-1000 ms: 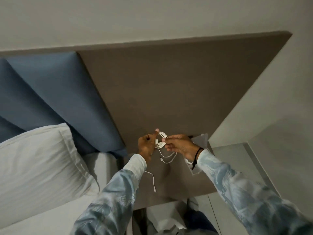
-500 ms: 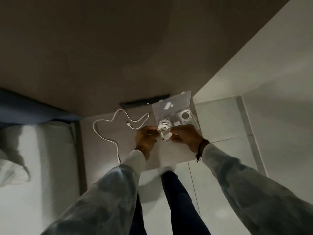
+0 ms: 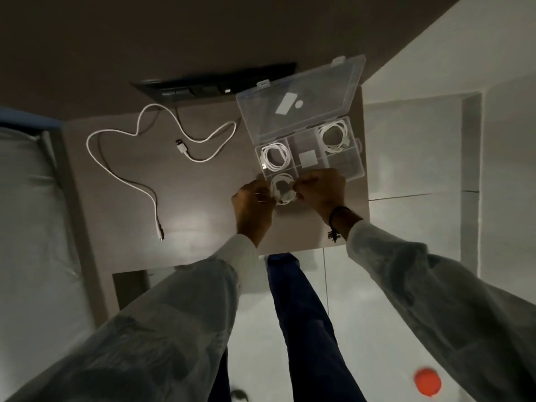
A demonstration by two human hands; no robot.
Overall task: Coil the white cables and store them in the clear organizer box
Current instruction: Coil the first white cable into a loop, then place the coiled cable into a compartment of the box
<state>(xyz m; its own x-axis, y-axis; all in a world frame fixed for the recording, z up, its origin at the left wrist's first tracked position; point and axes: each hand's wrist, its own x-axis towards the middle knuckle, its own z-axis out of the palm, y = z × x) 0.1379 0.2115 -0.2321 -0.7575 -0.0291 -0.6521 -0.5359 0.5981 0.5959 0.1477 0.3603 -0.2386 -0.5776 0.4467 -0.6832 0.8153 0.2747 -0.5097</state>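
My left hand (image 3: 251,198) and my right hand (image 3: 320,192) both pinch a small coiled white cable (image 3: 282,190) over the near-left compartment of the clear organizer box (image 3: 352,166). The box stands open on the bedside table, its lid (image 3: 301,97) tilted back. One coiled cable (image 3: 275,156) lies in the left compartment and another coiled cable (image 3: 335,134) in the far-right one. A long loose white cable (image 3: 139,169) sprawls uncoiled on the table to the left.
The brown bedside table (image 3: 203,221) sits between a bed (image 3: 26,227) on the left and a pale tiled floor (image 3: 412,158) on the right. A dark socket panel (image 3: 214,82) is set in the wall behind. An orange round object (image 3: 427,386) lies on the floor.
The view tipped down from the headboard to the table. Both hands carried the coiled cable down to the box's near-left compartment; its trailing end is now gathered in.
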